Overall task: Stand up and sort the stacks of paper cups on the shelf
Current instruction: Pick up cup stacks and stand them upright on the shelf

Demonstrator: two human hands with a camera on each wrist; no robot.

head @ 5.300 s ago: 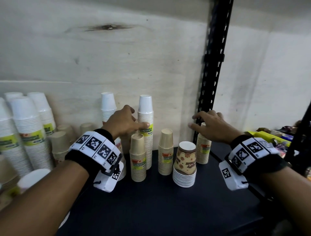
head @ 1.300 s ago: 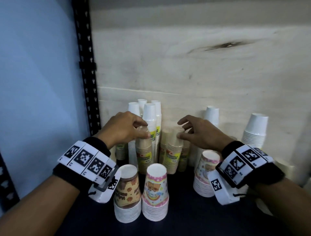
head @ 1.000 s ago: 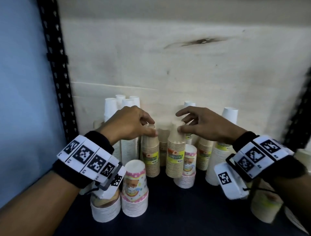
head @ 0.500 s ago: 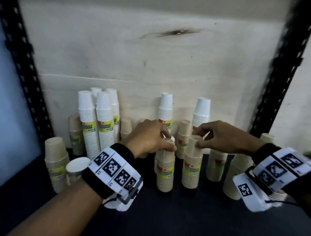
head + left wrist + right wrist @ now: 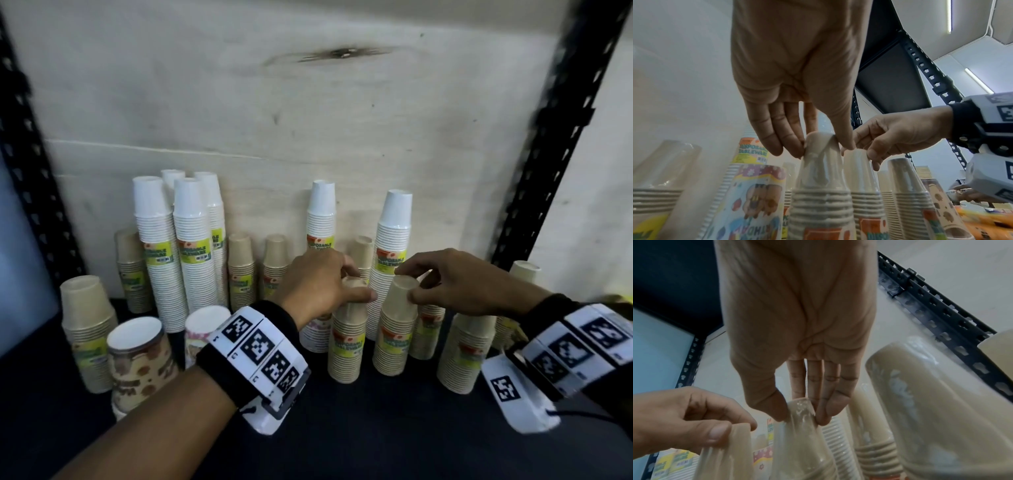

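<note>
Both tan wrapped paper-cup stacks carried rightward, now standing at 6 o'clock of white stacks (image 5: pixel 394 240), left hand (image 5: pixel 315 284) pinching left tan stack (image 5: pixel 347 339), right hand (image 5: pixel 455 284) pinching right tan stack (image 5: pixel 395 329).

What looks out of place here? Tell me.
Nothing is toppled or spilled, but the sorts are mixed: two tall white stacks stand among brown stacks, apart from the white cluster at the left. The left hand and right hand each pinch a brown stack.

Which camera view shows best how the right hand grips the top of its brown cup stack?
The right wrist view: thumb and fingertips pinch the stack's wrapped top close up. The head view shows the right hand from above, covering the contact. The left wrist view shows it sideways at mid-distance, partly behind the left hand.
</note>
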